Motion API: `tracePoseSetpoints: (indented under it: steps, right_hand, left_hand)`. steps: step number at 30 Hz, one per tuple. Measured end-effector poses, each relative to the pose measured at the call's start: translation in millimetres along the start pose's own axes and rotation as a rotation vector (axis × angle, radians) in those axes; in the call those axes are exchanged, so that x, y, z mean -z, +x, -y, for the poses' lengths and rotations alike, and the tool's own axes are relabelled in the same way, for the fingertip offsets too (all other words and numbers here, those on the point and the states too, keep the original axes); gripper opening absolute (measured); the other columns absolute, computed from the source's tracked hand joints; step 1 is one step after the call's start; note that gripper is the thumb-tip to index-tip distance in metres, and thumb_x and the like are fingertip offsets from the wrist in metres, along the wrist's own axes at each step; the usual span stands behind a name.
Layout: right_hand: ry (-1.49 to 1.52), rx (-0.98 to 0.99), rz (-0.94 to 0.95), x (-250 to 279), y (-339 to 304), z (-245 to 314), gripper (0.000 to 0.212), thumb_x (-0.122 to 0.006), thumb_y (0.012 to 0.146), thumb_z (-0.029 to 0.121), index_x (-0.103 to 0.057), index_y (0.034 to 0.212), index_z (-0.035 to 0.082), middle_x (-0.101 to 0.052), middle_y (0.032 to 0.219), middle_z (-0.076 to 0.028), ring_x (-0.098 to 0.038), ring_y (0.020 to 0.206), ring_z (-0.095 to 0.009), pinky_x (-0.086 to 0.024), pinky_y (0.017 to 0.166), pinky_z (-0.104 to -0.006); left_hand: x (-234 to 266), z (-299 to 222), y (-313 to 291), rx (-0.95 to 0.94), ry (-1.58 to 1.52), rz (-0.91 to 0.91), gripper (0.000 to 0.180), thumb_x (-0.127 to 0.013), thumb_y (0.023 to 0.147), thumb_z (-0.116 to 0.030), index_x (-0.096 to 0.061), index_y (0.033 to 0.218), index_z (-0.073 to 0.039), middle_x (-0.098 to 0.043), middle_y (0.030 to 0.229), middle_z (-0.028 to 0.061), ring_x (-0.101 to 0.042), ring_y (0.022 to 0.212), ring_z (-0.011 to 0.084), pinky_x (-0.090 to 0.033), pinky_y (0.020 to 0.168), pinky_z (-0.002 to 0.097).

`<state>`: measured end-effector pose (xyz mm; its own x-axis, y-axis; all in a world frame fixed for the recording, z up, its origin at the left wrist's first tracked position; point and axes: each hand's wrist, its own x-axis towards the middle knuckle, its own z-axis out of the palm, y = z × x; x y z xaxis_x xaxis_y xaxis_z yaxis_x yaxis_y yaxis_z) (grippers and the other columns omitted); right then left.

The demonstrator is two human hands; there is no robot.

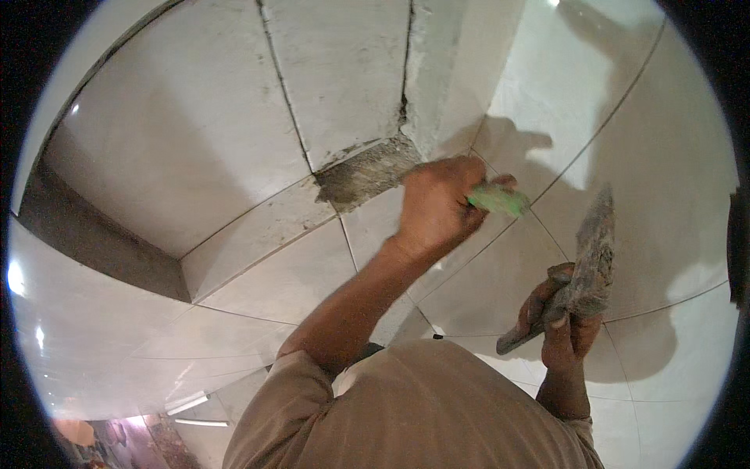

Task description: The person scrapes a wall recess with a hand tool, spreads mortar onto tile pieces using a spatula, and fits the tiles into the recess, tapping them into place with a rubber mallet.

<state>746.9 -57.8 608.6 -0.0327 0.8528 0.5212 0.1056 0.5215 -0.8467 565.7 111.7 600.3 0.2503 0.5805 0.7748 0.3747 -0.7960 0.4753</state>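
Note:
My left hand [441, 199] reaches across to the tiled corner, its fingers closed on a small light-green pad-like piece [500, 201], blurred, whose exact kind I cannot make out. The piece is over the pale wall tiles, but whether it touches them is unclear. Lower on the right, my right hand [558, 328] grips a trowel [596, 250] by its handle. Grey mortar coats the trowel's pointed blade, which is tilted upward. Just left of my left hand lies a strip of bare rough mortar [371, 173] between the white tiles.
A long tiled recess with a raised edge [266, 234] runs along the left. Large glossy wall tiles [664, 141] with thin dark joints rise on the right. A whitish, rough vertical corner [426, 70] stands behind the mortar strip. Bright tube lights [187, 402] show at lower left.

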Motion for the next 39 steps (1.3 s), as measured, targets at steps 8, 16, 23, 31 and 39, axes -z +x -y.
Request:
tracePoseSetpoints:
  steps: [8,16,23,31,39]
  right_hand:
    - [-0.098,0.068,-0.170,-20.6,24.7,25.5,0.043,-0.061,0.101,0.025,-0.049,0.126,-0.008,-0.058,0.083,-0.009,-0.053,0.054,-0.010,-0.044,0.043,-0.0247]
    - [-0.694,0.002,-0.063,-25.2,20.4,9.5,0.020,-0.063,0.098,0.014,-0.054,0.107,-0.001,-0.063,0.084,-0.010,-0.056,0.057,-0.012,-0.048,0.049,-0.0273]
    - [-1.173,0.207,0.034,-18.1,13.9,-3.5,0.018,-0.066,0.096,0.017,-0.056,0.094,0.002,-0.063,0.071,-0.007,-0.057,0.055,-0.015,-0.050,0.052,-0.0298]
    - [-0.309,0.233,-0.534,-44.8,7.4,-19.8,0.017,-0.062,0.099,0.014,-0.054,0.105,0.001,-0.064,0.085,-0.010,-0.059,0.062,-0.015,-0.050,0.051,-0.0301]
    - [-0.185,0.143,-0.571,-40.6,9.1,-13.0,0.018,-0.062,0.098,0.011,-0.052,0.110,0.002,-0.063,0.089,-0.011,-0.060,0.066,-0.015,-0.048,0.051,-0.0287]
  left_hand:
    - [-15.7,-0.5,-4.8,-0.174,0.000,-0.236,0.028,-0.078,0.084,-0.022,-0.058,0.072,-0.007,-0.058,0.065,0.0092,-0.062,0.060,0.0296,-0.049,0.056,0.0431]
    - [-13.7,3.9,-5.5,-0.188,-0.020,-0.290,0.027,-0.079,0.082,-0.018,-0.057,0.071,-0.008,-0.059,0.067,0.0121,-0.062,0.061,0.0321,-0.048,0.055,0.0459]
    - [-18.0,4.6,-5.3,-0.194,-0.007,-0.322,0.024,-0.078,0.082,-0.019,-0.058,0.073,-0.009,-0.060,0.068,0.0090,-0.063,0.062,0.0303,-0.050,0.056,0.0441]
    - [-17.0,4.5,-10.9,-0.176,0.013,-0.219,0.017,-0.076,0.076,-0.018,-0.070,0.091,-0.011,-0.063,0.077,0.0065,-0.065,0.072,0.0270,-0.052,0.065,0.0430]
    - [-24.0,18.2,-9.3,-0.171,0.066,-0.198,0.021,-0.075,0.075,-0.018,-0.071,0.095,-0.013,-0.063,0.080,0.0071,-0.065,0.076,0.0280,-0.052,0.069,0.0437]
